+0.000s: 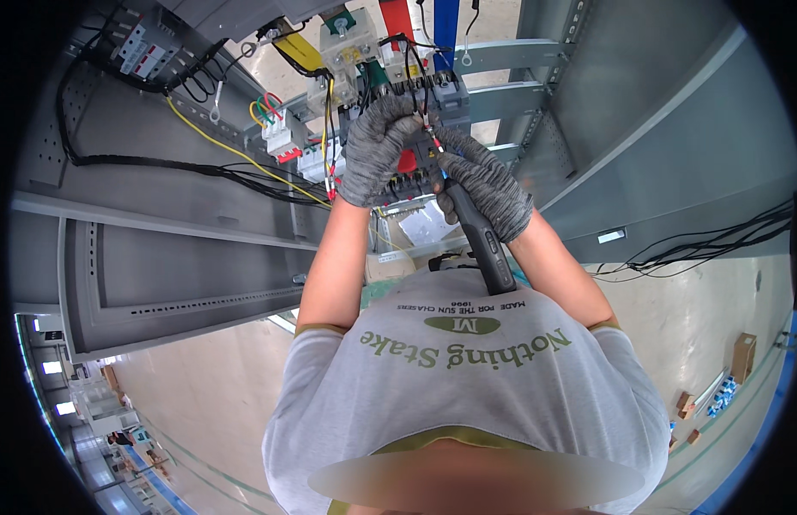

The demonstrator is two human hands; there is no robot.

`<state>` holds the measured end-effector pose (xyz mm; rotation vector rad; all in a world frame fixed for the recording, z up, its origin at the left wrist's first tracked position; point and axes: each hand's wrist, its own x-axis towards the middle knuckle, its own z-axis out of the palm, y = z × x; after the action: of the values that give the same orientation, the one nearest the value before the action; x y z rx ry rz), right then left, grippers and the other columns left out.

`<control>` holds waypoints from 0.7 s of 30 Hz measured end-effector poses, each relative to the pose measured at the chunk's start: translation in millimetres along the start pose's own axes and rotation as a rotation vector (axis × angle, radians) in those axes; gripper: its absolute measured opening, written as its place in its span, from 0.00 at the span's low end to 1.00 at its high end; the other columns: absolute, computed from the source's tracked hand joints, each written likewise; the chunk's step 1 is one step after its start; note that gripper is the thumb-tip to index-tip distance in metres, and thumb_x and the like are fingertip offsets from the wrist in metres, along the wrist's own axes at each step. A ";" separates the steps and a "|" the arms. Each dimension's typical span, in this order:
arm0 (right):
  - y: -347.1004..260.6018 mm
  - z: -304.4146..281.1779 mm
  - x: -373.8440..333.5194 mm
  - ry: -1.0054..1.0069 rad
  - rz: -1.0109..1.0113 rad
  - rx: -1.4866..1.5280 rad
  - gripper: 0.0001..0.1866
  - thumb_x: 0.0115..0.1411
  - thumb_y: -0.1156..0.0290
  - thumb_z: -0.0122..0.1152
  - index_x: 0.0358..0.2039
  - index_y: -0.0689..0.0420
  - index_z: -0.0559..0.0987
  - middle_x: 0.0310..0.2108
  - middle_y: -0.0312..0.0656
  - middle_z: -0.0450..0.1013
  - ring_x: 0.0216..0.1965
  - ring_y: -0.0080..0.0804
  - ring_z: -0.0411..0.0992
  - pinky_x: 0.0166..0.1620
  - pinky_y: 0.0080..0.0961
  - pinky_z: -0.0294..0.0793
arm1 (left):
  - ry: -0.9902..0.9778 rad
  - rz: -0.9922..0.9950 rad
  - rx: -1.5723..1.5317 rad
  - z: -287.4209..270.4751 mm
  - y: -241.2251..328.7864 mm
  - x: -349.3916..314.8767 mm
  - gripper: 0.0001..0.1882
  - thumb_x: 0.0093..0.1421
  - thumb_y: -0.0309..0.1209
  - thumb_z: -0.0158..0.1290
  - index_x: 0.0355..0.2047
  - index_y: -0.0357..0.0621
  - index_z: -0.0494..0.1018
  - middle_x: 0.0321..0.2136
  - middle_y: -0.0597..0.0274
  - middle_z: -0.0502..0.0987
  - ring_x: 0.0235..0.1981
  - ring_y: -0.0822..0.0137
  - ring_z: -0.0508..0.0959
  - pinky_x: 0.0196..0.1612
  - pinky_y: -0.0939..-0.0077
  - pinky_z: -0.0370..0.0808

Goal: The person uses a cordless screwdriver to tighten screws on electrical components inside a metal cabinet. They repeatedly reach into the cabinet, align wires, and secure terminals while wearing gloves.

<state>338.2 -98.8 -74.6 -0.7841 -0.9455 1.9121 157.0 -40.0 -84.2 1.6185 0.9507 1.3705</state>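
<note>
Near: driver, dark, slim, round-bodied, its butt end toward the person's shirt. Right hand, in a grey knit glove, is wrapped round the front of it, with a bit of blue showing near the nose. Exact tip contact is hidden by the fingers.

Left hand, same glove, has its fingers curled in beside the leads; cannot tell whether they pinch one.

Step looks like driving a fastening at the breaker. To do it well: bring the driver's axis square to the screw, since it leans now; seat the bit before spinning; steady the lead with the left hand so it cannot twist, with fingertips off the bit. Ease off as it tightens. Slack leads nearby could snag.

Leads: thin, black, coming down from above, red and pale at the end between the hands.

Breaker: under and between both hands, inside the cabinet; dark grey block, red part at its middle, partly covered by the gloves.

Beyond: yellow bar, red bar and blue bar. Left of the left hand, a white switch with red and green wires looped at its top.

Farther: grey cabinet wall.
</note>
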 end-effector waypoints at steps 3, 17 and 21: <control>-2.6 0.0 -0.3 0.007 0.027 -0.019 0.24 0.65 0.70 0.50 0.61 0.53 0.62 0.25 0.41 0.72 0.19 0.28 0.71 0.20 0.22 0.73 | 0.010 -0.015 -0.025 -0.5 -2.8 -2.0 0.09 0.57 0.21 0.56 0.39 0.40 0.75 0.36 0.63 0.80 0.37 0.73 0.78 0.44 0.78 0.74; -3.4 3.0 -4.1 -0.012 0.079 0.063 0.21 0.64 0.72 0.48 0.58 0.56 0.63 0.22 0.41 0.70 0.16 0.29 0.70 0.17 0.24 0.71 | -0.022 -0.073 -0.259 -7.0 -11.7 1.9 0.08 0.56 0.23 0.58 0.35 0.42 0.71 0.38 0.58 0.77 0.38 0.64 0.79 0.42 0.70 0.78; -4.3 4.2 -6.3 -0.033 0.093 0.049 0.24 0.64 0.71 0.49 0.61 0.53 0.62 0.23 0.41 0.70 0.17 0.28 0.70 0.17 0.24 0.71 | -0.112 -0.181 -0.288 -11.3 -8.5 -0.1 0.11 0.56 0.24 0.59 0.40 0.41 0.72 0.39 0.57 0.78 0.39 0.61 0.80 0.43 0.65 0.79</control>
<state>339.4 -104.1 -67.8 -0.7819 -0.8918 2.0269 145.4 -35.5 -91.0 1.3437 0.7733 1.2174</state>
